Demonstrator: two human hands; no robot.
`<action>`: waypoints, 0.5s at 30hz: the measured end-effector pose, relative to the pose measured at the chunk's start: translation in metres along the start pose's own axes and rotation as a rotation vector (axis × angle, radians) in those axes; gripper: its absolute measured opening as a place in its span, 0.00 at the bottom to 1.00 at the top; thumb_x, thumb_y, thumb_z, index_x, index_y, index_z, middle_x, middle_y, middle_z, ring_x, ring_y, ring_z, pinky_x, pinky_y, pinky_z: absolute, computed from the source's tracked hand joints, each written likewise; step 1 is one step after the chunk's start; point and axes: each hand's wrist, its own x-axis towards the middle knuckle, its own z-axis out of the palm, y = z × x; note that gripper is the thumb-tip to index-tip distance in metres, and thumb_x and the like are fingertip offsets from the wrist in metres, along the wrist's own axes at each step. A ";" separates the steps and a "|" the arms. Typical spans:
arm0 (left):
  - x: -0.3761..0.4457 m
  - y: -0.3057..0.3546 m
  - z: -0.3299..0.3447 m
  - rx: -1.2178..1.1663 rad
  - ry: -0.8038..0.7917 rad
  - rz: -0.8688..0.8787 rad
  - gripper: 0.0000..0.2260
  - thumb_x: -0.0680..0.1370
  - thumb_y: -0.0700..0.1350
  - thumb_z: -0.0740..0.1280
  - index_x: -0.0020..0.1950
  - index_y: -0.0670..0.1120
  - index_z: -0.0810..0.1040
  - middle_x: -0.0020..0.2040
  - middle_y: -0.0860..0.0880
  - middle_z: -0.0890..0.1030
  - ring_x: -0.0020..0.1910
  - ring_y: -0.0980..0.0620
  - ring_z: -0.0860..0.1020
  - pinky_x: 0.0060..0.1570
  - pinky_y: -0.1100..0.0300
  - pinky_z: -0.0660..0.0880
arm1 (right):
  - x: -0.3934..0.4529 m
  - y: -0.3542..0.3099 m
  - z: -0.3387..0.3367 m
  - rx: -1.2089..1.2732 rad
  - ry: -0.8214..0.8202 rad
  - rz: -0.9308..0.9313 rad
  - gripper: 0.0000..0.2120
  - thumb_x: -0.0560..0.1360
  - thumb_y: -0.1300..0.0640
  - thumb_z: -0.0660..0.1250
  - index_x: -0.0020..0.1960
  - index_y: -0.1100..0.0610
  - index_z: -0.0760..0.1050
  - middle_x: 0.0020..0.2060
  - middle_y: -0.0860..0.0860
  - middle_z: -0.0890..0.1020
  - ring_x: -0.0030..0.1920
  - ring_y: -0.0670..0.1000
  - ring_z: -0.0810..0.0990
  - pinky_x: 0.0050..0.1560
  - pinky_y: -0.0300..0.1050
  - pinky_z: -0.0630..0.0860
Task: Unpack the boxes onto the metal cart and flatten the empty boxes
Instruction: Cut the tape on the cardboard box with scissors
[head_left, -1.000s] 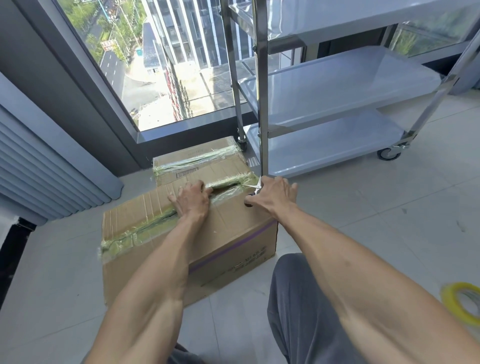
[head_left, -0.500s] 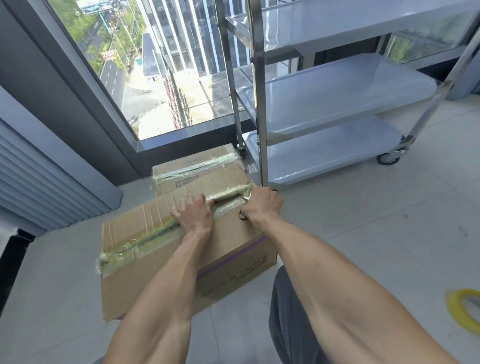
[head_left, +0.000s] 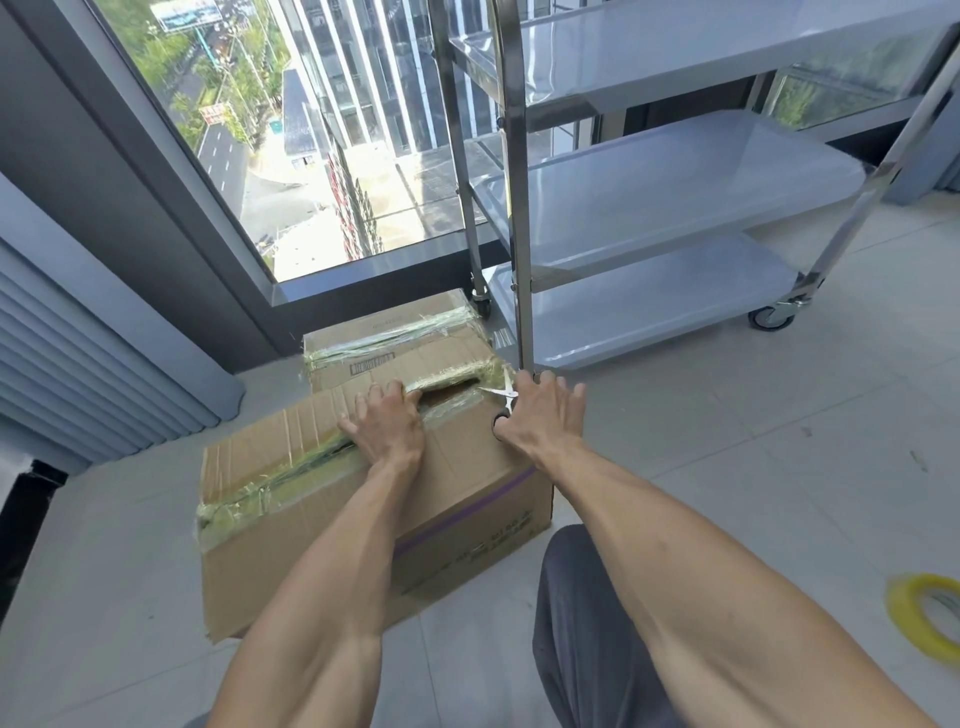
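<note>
**Scissors at the far end of the seam**

On the floor by the window, the near cardboard box (head_left: 363, 499) lies with its long axis running from the lower left up toward the right, and its taped top seam (head_left: 291, 467) follows that same line. The left hand (head_left: 387, 423) rests on the lid about midway along, fingers curled over the edge of the slit where the flaps have already parted. The right hand (head_left: 537, 415) is at the seam's far right end, just beside the cart's upright post; it holds a pair of scissors (head_left: 501, 397), the thumb through a dark handle loop and the other fingers spread loosely, with the blades parted and pointing in at the opened gap.

The relation that counts is this: the uncut tape lies to the left of the scissors, beyond the left hand, so the remaining cut would probably have to run leftward along the seam, and the bracing hand sits right in that path. It looks likely to need shifting before the blades come through.

A second box (head_left: 395, 338), still taped, sits just behind and touching the first. The metal cart (head_left: 675, 192) stands just beyond, its shelves bare where visible. A roll of yellow tape (head_left: 922, 616) lies on the floor well to the right.
</note>
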 end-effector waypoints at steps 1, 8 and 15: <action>0.000 0.000 0.002 0.004 -0.007 -0.003 0.14 0.81 0.58 0.61 0.59 0.51 0.79 0.58 0.48 0.81 0.62 0.45 0.74 0.66 0.37 0.62 | 0.002 0.003 -0.002 0.014 -0.017 0.027 0.22 0.66 0.42 0.67 0.57 0.50 0.72 0.47 0.52 0.76 0.49 0.54 0.74 0.53 0.52 0.65; 0.000 0.000 0.011 0.022 -0.008 -0.020 0.14 0.81 0.58 0.61 0.60 0.52 0.78 0.61 0.48 0.80 0.65 0.44 0.73 0.67 0.35 0.61 | 0.018 -0.015 -0.012 0.027 -0.070 0.023 0.20 0.62 0.41 0.72 0.48 0.51 0.74 0.41 0.50 0.78 0.45 0.53 0.76 0.51 0.49 0.67; -0.003 0.001 0.012 0.040 -0.003 -0.014 0.14 0.81 0.56 0.61 0.62 0.52 0.78 0.63 0.49 0.78 0.65 0.45 0.72 0.68 0.36 0.62 | 0.046 -0.037 -0.038 0.102 -0.222 0.083 0.17 0.63 0.52 0.77 0.50 0.53 0.78 0.44 0.50 0.80 0.48 0.54 0.79 0.52 0.45 0.77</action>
